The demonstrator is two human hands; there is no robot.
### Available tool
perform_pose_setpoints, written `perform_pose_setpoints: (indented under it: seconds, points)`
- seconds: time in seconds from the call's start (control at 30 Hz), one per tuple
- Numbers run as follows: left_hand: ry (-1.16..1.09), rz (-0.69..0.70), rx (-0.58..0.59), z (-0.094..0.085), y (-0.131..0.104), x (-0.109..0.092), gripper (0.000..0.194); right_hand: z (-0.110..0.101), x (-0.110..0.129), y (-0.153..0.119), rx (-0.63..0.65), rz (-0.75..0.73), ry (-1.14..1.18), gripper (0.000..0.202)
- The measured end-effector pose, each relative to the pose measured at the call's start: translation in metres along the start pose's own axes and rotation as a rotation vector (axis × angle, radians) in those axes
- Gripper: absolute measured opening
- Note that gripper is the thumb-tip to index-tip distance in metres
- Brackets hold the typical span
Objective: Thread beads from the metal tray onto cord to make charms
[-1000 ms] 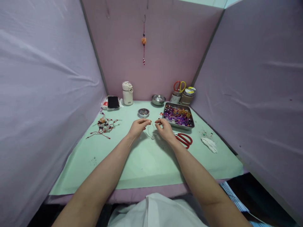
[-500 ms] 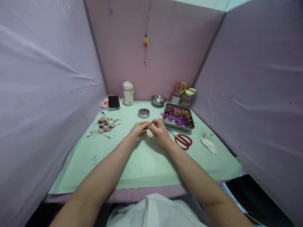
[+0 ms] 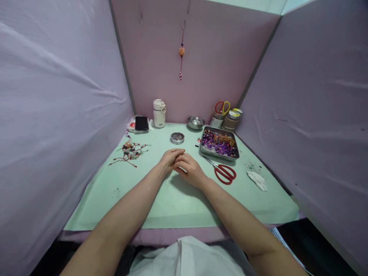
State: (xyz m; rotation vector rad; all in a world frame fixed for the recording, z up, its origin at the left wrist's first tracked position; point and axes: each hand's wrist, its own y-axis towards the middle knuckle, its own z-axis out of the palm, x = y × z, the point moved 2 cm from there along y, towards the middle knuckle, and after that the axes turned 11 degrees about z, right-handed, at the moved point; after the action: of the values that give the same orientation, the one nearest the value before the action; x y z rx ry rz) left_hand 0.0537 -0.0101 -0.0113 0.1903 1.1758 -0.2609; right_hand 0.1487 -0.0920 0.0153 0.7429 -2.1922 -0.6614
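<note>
The 2 hands, apart 1 second ago, now meet, the right hand (image 3: 190, 168) curled against the left hand (image 3: 169, 158). The thin cord is hidden, probably between them, suggesting close fingertip work; whether either grips it, the view cannot tell.

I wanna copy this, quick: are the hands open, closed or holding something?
Left hand: partly covered by the other; open, closed or holding can't be told.
Right hand: curled; whether it holds anything can't be seen.
</note>
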Motion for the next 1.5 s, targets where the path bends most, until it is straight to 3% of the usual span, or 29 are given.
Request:
perform_pose_setpoints:
  seconds: [0.23, 0.4, 0.47, 0.67, 0.8, 0.97, 1.5]
  points:
    - [0.080, 0.024, -0.097, -0.004, 0.000, -0.006, 0.035, 0.003, 0.013, -0.002, 0.001, -0.055, 0.046, 0.010]
    - [0.116, 0.041, -0.121, -0.005, 0.000, -0.008, 0.037, 0.005, 0.018, -0.003, 0.030, 0.006, 0.119, 0.007]
    - [0.125, 0.060, -0.130, -0.007, 0.001, -0.007, 0.038, 0.004, 0.015, -0.001, -0.016, 0.103, 0.158, 0.008]
    - [0.210, 0.157, -0.140, -0.006, 0.002, -0.007, 0.035, 0.001, -0.017, 0.001, -0.181, 0.580, 0.262, 0.018]
    - [0.271, 0.222, -0.116, -0.002, 0.000, -0.007, 0.029, -0.001, -0.031, 0.001, -0.190, 0.722, 0.357, 0.018]
    - [0.294, 0.307, -0.085, 0.003, -0.005, -0.010, 0.026, -0.003, -0.030, 0.002, -0.182, 0.745, 0.403, 0.019]
    - [0.339, 0.358, -0.043, 0.005, -0.006, -0.011, 0.024, -0.008, -0.039, 0.001, -0.245, 0.784, 0.458, 0.023]
